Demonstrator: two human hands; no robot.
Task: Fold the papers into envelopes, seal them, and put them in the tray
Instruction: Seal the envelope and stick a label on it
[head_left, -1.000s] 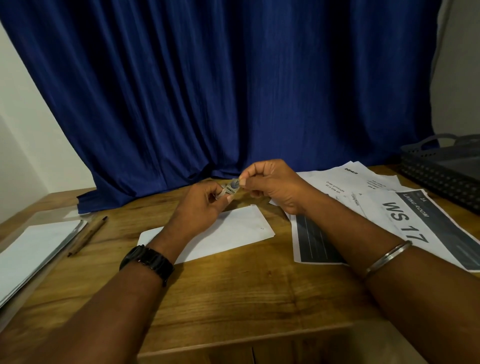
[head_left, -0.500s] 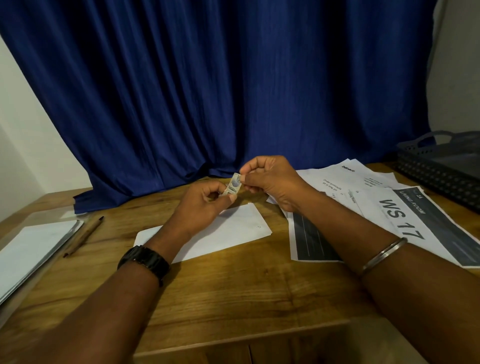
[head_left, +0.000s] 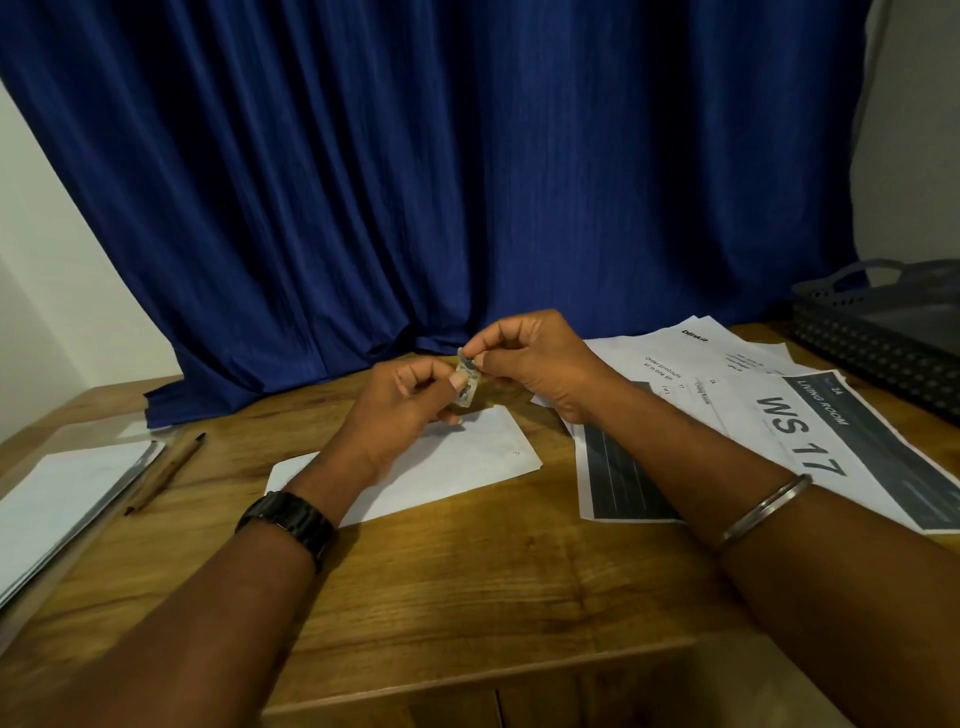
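left hand (head_left: 400, 400): above the envelope's (head_left: 467, 467) far edge, thumb and curled fingers (head_left: 421, 370) pinching the lower part of a small slip (head_left: 466, 382)
right hand (head_left: 535, 358): above the envelope's far right corner, thumb and forefinger pinching the slip's top end
small slip: upright in the air over the envelope, between both hands
envelope: white, flat on the desk (head_left: 467, 582), partly hidden by the left wrist
printed papers (head_left: 779, 415): just right of the envelope, overlapping
tray (head_left: 883, 332): dark, well right of the envelope, beyond the papers
pencil (head_left: 166, 473): well left of the envelope
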